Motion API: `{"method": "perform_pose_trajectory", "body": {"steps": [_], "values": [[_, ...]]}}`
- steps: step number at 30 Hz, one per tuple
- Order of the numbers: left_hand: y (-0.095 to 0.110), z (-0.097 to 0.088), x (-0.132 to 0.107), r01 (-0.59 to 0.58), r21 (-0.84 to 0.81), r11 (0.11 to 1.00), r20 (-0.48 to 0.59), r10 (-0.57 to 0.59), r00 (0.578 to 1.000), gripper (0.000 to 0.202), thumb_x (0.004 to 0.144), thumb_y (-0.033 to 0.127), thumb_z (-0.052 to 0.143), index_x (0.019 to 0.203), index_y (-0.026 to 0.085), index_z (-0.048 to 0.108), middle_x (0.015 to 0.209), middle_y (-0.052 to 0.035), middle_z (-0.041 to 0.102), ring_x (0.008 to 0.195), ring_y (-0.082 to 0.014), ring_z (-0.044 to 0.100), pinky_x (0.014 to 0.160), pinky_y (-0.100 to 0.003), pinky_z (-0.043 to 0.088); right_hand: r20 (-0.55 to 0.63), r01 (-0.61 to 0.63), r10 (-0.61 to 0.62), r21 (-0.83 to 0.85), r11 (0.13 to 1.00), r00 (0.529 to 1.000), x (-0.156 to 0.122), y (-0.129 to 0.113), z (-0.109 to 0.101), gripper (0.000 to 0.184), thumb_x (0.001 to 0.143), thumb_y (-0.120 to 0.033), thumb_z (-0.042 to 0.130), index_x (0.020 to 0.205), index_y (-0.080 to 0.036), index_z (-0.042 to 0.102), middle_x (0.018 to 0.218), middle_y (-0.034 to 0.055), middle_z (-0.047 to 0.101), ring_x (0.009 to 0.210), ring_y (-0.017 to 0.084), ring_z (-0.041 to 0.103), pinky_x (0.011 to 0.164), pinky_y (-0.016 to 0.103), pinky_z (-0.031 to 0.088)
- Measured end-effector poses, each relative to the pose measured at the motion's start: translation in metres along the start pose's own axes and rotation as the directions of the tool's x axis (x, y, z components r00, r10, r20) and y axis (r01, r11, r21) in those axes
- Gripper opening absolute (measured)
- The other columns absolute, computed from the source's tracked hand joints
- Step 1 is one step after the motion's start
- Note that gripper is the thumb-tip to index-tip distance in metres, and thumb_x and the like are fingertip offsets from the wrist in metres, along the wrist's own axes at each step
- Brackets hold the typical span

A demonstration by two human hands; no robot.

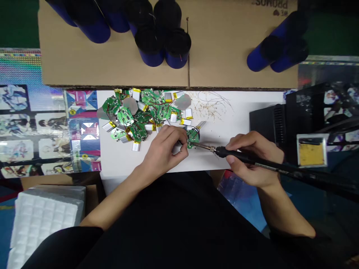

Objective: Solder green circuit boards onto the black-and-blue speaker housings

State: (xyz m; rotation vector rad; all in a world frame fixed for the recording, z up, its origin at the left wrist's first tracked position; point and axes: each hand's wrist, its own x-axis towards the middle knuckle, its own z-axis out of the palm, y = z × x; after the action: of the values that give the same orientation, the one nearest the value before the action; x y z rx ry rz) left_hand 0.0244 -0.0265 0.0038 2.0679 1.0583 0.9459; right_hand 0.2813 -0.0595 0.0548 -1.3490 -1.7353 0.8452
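Observation:
My right hand (255, 158) is closed around the handle of a soldering iron (238, 154). The iron's tip touches or nearly touches a small round green circuit board (192, 137) on the white tabletop (218, 130). At the board's left edge, my left hand (169, 145) is closed in a pinch; what its fingertips hold is mostly hidden, though something dark shows between thumb and fingers. A silver battery with a yellow end (201, 124) lies at the board's upper right, with thin wires beside it.
Many green boards (138, 131) with wired silver batteries are heaped on the left. Bits of solder and loose wire (210, 106) lie farther back. Blue cylinders (176, 56) stand on a cardboard box (218, 67) behind. At right are a black device (266, 123) and a tray with a yellow sponge (312, 154).

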Motion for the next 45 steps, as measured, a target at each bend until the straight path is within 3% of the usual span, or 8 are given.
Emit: {"method": "perform_pose_trajectory", "body": {"steps": [19, 28, 34, 40, 45], "values": [[-0.001, 0.001, -0.001, -0.008, -0.016, 1.000, -0.013, 0.008, 1.000, 0.015, 0.097, 0.006, 0.061, 0.093, 0.020, 0.058, 0.098, -0.0049, 0.072, 0.101, -0.0197, 0.070, 0.091, -0.035, 0.053, 0.059, 0.029, -0.030, 0.008, 1.000, 0.998, 0.007, 0.004, -0.001, 0.014, 0.080, -0.020, 0.078, 0.091, -0.025, 0.071, 0.075, -0.0015, 0.073, 0.054, 0.014, 0.064, 0.046, 0.027, 0.048], [0.000, 0.000, 0.000, 0.000, -0.028, 1.000, 0.001, 0.000, 1.000, 0.015, 0.098, 0.007, 0.061, 0.094, 0.021, 0.057, 0.098, -0.0038, 0.071, 0.099, -0.0191, 0.069, 0.090, -0.035, 0.052, 0.050, 0.047, -0.043, -0.081, 0.996, 0.998, 0.012, 0.000, -0.006, 0.013, 0.080, -0.025, 0.081, 0.087, -0.025, 0.070, 0.067, -0.0045, 0.070, 0.049, 0.012, 0.063, 0.043, 0.024, 0.047], [-0.001, -0.001, 0.001, -0.006, -0.028, 1.000, 0.011, 0.006, 1.000, 0.016, 0.096, 0.006, 0.062, 0.094, 0.021, 0.056, 0.098, -0.0035, 0.071, 0.097, -0.0193, 0.069, 0.089, -0.035, 0.052, 0.137, -0.002, 0.001, 0.007, 1.000, 0.991, 0.019, 0.002, -0.009, 0.014, 0.079, -0.022, 0.079, 0.085, -0.026, 0.068, 0.074, -0.0026, 0.074, 0.057, 0.014, 0.068, 0.047, 0.024, 0.050], [-0.001, -0.002, 0.001, -0.004, -0.034, 0.999, 0.018, 0.004, 1.000, 0.016, 0.096, 0.006, 0.062, 0.094, 0.021, 0.056, 0.099, -0.0038, 0.071, 0.099, -0.0197, 0.068, 0.091, -0.035, 0.052, 0.110, -0.048, 0.050, -0.022, 0.999, 0.993, 0.023, 0.001, -0.011, 0.012, 0.079, -0.023, 0.082, 0.082, -0.028, 0.071, 0.066, -0.0037, 0.071, 0.047, 0.013, 0.059, 0.040, 0.025, 0.042], [-0.001, -0.003, 0.001, 0.003, -0.040, 0.999, 0.024, -0.002, 1.000, 0.016, 0.096, 0.006, 0.062, 0.095, 0.021, 0.057, 0.098, -0.0033, 0.070, 0.097, -0.0191, 0.068, 0.091, -0.035, 0.051, 0.019, -0.002, 0.001, 0.056, 0.998, 1.000, 0.017, 0.007, -0.008, 0.012, 0.082, -0.032, 0.083, 0.082, -0.027, 0.071, 0.066, -0.0010, 0.071, 0.051, 0.015, 0.062, 0.043, 0.029, 0.045]]}}
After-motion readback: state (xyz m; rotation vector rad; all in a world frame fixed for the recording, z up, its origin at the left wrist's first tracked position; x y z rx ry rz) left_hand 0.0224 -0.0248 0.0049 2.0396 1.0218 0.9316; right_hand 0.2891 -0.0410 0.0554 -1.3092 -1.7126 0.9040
